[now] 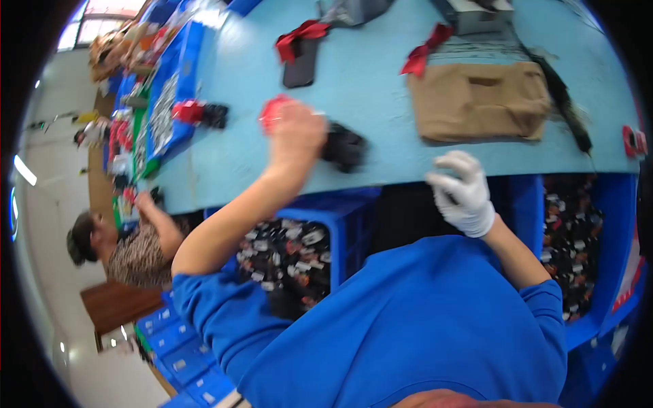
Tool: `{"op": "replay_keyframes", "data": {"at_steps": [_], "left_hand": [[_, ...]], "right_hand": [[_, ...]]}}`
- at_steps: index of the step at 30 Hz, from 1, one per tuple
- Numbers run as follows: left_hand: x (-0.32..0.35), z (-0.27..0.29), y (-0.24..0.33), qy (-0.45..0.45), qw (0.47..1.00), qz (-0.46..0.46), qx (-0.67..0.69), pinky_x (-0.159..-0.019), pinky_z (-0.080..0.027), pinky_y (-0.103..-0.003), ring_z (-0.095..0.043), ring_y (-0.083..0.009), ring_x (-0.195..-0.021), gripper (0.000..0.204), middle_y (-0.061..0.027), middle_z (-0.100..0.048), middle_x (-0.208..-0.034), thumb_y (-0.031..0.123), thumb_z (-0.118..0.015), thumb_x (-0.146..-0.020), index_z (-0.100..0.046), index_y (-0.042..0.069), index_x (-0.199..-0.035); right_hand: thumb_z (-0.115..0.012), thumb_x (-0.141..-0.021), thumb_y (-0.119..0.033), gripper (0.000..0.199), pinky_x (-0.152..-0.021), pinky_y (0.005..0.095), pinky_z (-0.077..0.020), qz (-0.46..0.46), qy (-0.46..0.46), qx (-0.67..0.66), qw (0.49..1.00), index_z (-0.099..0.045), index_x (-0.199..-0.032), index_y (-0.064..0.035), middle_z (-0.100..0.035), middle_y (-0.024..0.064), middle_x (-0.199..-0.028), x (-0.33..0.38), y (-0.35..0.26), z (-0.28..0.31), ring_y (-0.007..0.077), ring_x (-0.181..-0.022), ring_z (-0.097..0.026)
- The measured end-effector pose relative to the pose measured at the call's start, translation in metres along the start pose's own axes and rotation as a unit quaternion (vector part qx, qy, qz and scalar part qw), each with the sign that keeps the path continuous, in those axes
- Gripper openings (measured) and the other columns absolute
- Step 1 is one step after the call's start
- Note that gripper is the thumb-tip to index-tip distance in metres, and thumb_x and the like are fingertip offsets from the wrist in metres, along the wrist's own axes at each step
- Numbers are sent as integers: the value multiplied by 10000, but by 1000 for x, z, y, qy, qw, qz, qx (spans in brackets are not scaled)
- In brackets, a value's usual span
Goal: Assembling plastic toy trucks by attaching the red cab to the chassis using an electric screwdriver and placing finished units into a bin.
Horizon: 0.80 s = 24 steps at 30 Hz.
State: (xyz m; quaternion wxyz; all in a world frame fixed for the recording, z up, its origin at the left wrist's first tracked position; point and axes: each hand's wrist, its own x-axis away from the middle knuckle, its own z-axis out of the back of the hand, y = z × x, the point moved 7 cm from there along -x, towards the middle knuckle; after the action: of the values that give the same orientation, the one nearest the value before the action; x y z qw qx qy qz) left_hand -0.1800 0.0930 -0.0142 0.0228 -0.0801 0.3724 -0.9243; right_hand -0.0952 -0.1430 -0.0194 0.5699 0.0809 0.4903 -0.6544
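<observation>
My bare left hand (pixel 296 132) is over the light blue table, its fingers closed round a blurred red and black piece. The piece's red end (pixel 273 114) shows beside my fingers and its black end (pixel 345 147) sticks out to the right; its exact kind is not clear. My right hand (pixel 464 194), in a white glove, hovers at the table's near edge with fingers curled but apart and nothing in them. Beyond it lies a brown cloth-like bundle (pixel 483 102). A similar red and black piece (pixel 201 114) rests farther left.
On the table (pixel 381 61) lie a dark phone-like slab (pixel 300 66), red ribbon-like strips (pixel 427 49) and a black brush-like tool (pixel 564 102). Blue crates (pixel 333 238) filled with small dark parts stand below the edge. A blue tray (pixel 180 81) and a co-worker (pixel 139 251) are at left.
</observation>
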Motion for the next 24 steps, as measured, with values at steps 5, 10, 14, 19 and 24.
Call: {"op": "replay_keyframes", "data": {"at_steps": [5, 10, 14, 19, 24], "left_hand": [[15, -70, -103, -63, 906, 278, 314, -906, -421, -444, -496, -319, -1125, 260, -132, -501, -1234, 68, -556, -854, -562, 118, -1109], [-6, 29, -47, 87, 969, 111, 202, -1071, -332, -455, -342, -380, -1322, 553, -194, -356, -1424, -43, -660, -733, -536, 82, -1258], [-52, 74, 4, 169, 921, -21, 351, -1061, -347, -458, -322, -391, -1321, 508, -193, -339, -1431, -42, -708, -675, -578, 47, -1158], [-88, 136, 59, 243, 858, -130, 434, -1040, -363, -459, -387, -368, -1278, 514, -179, -387, -1415, -35, -741, -652, -614, 59, -1142], [-122, 231, 76, 447, 739, -124, 488, -1020, -380, -440, -385, -363, -1289, 759, -173, -419, -1387, 97, -837, -647, -488, 60, -1319]], "right_hand": [[-644, -713, 80, 293, -871, 401, -471, -19, 156, 313, 937, -646, -961, -77, -596, 128, -1100, 1, 87, 161, 315, -1007, -576], [-609, -766, -68, 429, -961, 453, -432, -213, 105, 661, 712, -599, -1182, -169, -547, 121, -1229, 33, 243, 348, 316, -1167, -486], [-608, -757, -103, 507, -933, 455, -463, -255, -179, 735, 602, -557, -1253, -196, -512, 125, -1290, 103, 342, 427, 333, -1155, -494], [-586, -851, -364, 475, -870, 388, -488, -349, -261, 672, 598, -553, -1265, -133, -596, 184, -1158, 99, 335, 416, 279, -1058, -574], [-814, -586, -394, 538, -638, 383, -487, -171, -28, 539, 824, -575, -905, -34, -565, 144, -775, -2, 172, 347, 249, -690, -571]]}}
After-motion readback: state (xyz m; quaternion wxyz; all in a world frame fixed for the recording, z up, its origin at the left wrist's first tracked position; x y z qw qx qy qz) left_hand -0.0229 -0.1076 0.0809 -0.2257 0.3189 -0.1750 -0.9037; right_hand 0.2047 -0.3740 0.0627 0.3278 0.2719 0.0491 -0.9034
